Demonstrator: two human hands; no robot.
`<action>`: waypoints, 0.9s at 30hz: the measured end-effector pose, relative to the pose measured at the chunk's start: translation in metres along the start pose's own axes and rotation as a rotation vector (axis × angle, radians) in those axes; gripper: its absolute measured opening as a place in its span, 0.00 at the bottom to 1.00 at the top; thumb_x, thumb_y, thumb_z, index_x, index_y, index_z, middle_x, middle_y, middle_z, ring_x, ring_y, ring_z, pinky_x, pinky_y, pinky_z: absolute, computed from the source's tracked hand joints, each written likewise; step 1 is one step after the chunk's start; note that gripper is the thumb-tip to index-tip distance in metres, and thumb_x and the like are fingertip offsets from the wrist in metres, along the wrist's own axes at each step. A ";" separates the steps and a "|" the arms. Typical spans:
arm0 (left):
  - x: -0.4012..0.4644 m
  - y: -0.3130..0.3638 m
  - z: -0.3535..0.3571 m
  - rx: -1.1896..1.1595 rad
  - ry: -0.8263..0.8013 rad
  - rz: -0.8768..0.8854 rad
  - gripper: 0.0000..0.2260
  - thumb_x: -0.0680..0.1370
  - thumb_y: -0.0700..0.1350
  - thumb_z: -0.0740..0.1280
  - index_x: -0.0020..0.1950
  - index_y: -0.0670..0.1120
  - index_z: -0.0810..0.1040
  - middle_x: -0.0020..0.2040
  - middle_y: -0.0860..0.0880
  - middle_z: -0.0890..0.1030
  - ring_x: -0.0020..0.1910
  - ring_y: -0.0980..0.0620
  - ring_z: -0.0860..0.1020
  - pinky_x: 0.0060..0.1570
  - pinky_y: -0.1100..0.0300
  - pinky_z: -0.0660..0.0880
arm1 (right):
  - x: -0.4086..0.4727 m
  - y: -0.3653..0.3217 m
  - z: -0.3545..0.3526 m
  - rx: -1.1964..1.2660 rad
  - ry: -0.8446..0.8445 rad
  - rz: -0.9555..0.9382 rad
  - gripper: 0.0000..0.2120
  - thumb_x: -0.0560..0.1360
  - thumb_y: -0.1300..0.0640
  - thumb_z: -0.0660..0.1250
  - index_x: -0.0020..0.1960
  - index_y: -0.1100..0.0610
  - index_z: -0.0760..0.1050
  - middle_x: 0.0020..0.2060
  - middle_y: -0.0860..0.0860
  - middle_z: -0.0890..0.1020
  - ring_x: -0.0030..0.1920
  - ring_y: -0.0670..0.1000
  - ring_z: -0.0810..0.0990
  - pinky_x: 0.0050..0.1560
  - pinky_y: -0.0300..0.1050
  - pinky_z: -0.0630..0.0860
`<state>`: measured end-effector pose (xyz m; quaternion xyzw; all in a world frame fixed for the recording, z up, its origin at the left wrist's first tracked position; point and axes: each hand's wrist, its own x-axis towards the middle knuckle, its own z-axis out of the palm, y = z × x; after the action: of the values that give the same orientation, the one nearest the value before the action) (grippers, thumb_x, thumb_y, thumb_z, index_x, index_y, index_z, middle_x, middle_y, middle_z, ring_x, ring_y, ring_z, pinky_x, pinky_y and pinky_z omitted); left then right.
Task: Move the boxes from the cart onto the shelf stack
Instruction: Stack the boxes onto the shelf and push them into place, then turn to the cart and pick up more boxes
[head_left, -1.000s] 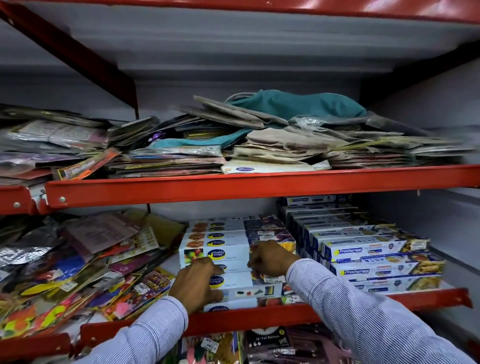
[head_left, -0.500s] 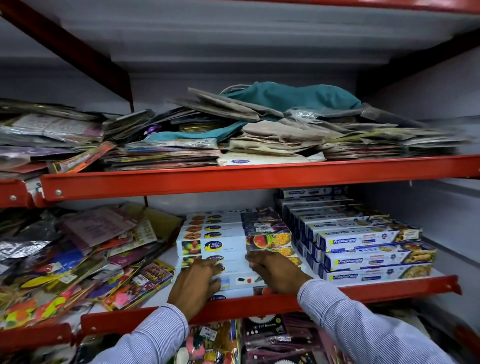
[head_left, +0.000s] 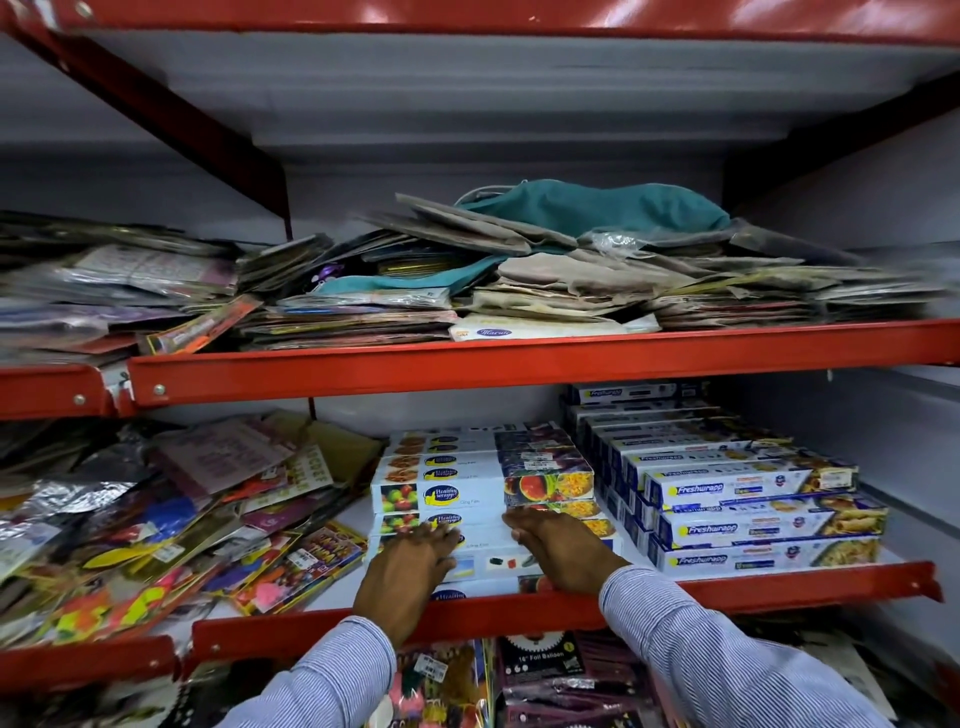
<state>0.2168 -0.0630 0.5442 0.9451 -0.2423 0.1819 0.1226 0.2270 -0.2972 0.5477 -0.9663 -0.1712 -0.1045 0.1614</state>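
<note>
1. Nearest the camera, two striped shirt sleeves (head_left: 727, 654) reached up toward the middle shelf rail (head_left: 779, 587); packets incl. a foil balloon pack (head_left: 540, 662) sat on the shelf below.
2. Left hand (head_left: 410, 569) lay palm-down, fingers spread flat on the front white Healthy Wrapp box (head_left: 488, 564) at the shelf's front edge; nothing gripped, just pressing.
3. Right hand (head_left: 563, 551) also flat and open, fingers extended together onto the same low layer of boxes, fingertips touching the base of the taller stack; no grasp on anything.
4. Healthy Wrapp box stack (head_left: 467, 478) stood just behind the hands, centre of the middle shelf, several layers high, fruit pictures facing front.
5. Right beside it, touching or nearly so, blue-and-white Freshwrapp box stack (head_left: 753, 519) stepped back toward the wall.
6. Left of the stacks, a messy heap of colourful party packets (head_left: 156, 530) leaned across the shelf.
7. Upper shelf (head_left: 519, 358) held flat paper bags and packets, a teal cloth bag (head_left: 597, 208) on top.
8. Cart not visible.
</note>
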 end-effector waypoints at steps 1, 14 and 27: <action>0.000 0.001 0.000 0.016 0.004 -0.002 0.18 0.83 0.47 0.59 0.73 0.51 0.67 0.74 0.51 0.69 0.73 0.50 0.66 0.69 0.53 0.67 | 0.000 0.000 0.000 -0.008 -0.009 0.003 0.21 0.83 0.47 0.50 0.73 0.51 0.66 0.73 0.50 0.69 0.73 0.51 0.66 0.75 0.47 0.62; -0.106 0.016 0.028 0.172 0.076 0.087 0.30 0.77 0.58 0.56 0.77 0.49 0.55 0.79 0.44 0.57 0.77 0.41 0.54 0.72 0.38 0.57 | -0.099 -0.051 0.022 -0.122 0.189 0.004 0.29 0.80 0.45 0.55 0.78 0.52 0.51 0.79 0.52 0.56 0.78 0.58 0.50 0.77 0.60 0.55; -0.329 0.018 0.155 -0.164 -0.384 -0.042 0.22 0.73 0.50 0.65 0.65 0.44 0.76 0.69 0.40 0.73 0.67 0.41 0.69 0.66 0.45 0.66 | -0.261 -0.043 0.202 -0.025 -0.181 0.112 0.31 0.74 0.44 0.56 0.74 0.57 0.62 0.74 0.57 0.66 0.75 0.64 0.61 0.72 0.62 0.64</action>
<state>-0.0169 0.0079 0.2742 0.9541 -0.2553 -0.0243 0.1545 0.0010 -0.2658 0.3057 -0.9818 -0.1295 -0.0098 0.1389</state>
